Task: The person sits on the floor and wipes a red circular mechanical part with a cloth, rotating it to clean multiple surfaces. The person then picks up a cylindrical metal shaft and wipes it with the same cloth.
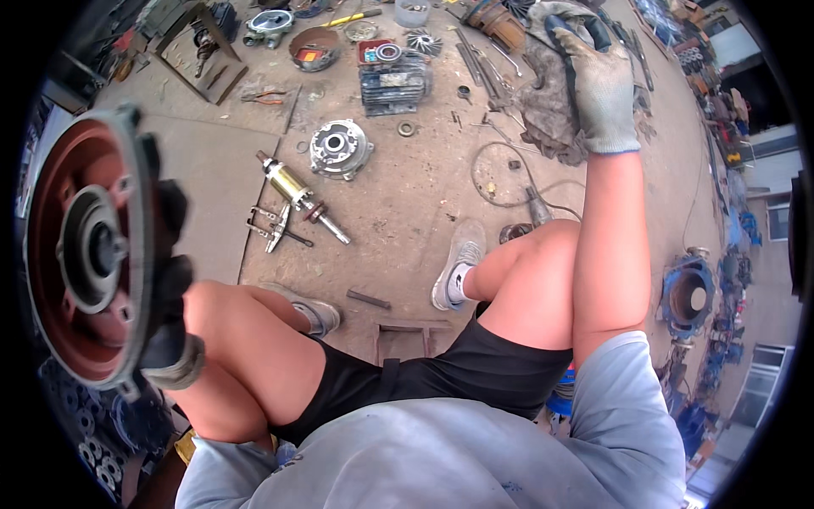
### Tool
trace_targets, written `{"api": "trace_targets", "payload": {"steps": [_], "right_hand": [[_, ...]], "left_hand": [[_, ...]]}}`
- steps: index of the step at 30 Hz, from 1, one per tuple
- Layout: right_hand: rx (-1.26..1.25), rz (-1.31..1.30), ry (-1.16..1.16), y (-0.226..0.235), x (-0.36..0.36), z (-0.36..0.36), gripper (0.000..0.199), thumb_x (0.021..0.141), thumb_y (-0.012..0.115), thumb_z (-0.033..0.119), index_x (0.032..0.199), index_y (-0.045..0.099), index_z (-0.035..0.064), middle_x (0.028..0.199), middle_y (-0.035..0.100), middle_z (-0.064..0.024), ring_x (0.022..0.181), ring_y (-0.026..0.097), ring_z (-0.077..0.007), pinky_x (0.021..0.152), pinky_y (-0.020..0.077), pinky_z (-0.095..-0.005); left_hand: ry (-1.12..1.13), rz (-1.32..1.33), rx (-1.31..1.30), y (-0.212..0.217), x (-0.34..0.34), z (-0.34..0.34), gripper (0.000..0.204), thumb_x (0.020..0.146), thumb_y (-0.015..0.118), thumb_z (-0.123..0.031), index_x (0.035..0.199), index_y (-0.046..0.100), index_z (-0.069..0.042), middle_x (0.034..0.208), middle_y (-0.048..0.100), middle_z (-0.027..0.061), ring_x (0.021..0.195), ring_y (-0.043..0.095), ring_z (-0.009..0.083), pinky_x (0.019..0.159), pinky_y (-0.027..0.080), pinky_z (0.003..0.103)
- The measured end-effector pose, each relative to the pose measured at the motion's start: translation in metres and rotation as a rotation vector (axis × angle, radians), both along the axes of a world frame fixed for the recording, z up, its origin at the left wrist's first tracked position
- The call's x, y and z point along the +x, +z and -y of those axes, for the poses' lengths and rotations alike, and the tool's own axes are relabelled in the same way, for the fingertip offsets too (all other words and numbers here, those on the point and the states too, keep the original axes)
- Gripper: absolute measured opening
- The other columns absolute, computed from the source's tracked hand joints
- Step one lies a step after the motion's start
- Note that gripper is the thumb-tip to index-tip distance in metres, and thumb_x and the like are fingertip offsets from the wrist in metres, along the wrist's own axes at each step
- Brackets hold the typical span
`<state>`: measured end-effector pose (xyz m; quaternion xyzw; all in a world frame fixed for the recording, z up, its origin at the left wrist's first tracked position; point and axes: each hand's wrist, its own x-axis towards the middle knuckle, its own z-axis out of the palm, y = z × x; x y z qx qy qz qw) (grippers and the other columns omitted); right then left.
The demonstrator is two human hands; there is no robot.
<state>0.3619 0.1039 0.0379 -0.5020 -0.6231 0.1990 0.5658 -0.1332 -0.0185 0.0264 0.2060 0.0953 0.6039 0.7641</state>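
My left hand (174, 276), in a dark-coated glove, grips the rim of a round motor end cover (80, 170), reddish inside with a central bearing hub. It is raised at the left, its open side facing away from my hand; part of the hand is hidden behind it. Out at the far right, my right hand (606, 93) wears a pale glove with dark fingertips. Those fingers are bent onto a dirty grey rag (547, 102). On the floor between lie a motor rotor with its shaft (292, 185), a silver end cover (339, 150) and a gear puller (271, 226).
A finned motor housing (394, 87) stands ahead, near a rusty round pan (314, 51) and a fan wheel (423, 41). Pliers (264, 97) lie left of it. A cable (476, 174) loops near my right foot. A small stool (413, 325) sits between my legs.
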Motion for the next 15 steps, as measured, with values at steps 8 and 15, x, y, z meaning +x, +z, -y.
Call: {"api": "trace_targets", "payload": {"steps": [8,15], "right_hand": [[-0.255,0.289,-0.116,-0.063,0.022,0.000,0.025,0.094,0.075,0.014,0.113,0.071,-0.0018,0.104,0.075,-0.0123,0.097,0.073,-0.0198,0.088,0.0578,-0.0336],[-0.727,0.501,0.074,-0.185,-0.096,0.023,0.056,0.090,0.078,0.035,0.127,0.057,-0.0007,0.117,0.073,-0.0243,0.110,0.071,-0.0389,0.095,0.0570,-0.0435]], "left_hand": [[-0.055,-0.006,-0.010,-0.008,-0.046,0.007,0.084,0.103,0.059,-0.040,0.167,0.016,-0.006,0.172,0.021,0.0158,0.154,0.030,0.0357,0.123,0.032,0.052],[-0.067,-0.039,-0.033,-0.014,-0.083,0.014,0.083,0.105,0.057,-0.038,0.167,0.013,-0.006,0.173,0.017,0.0149,0.156,0.027,0.0350,0.126,0.029,0.052]]}}
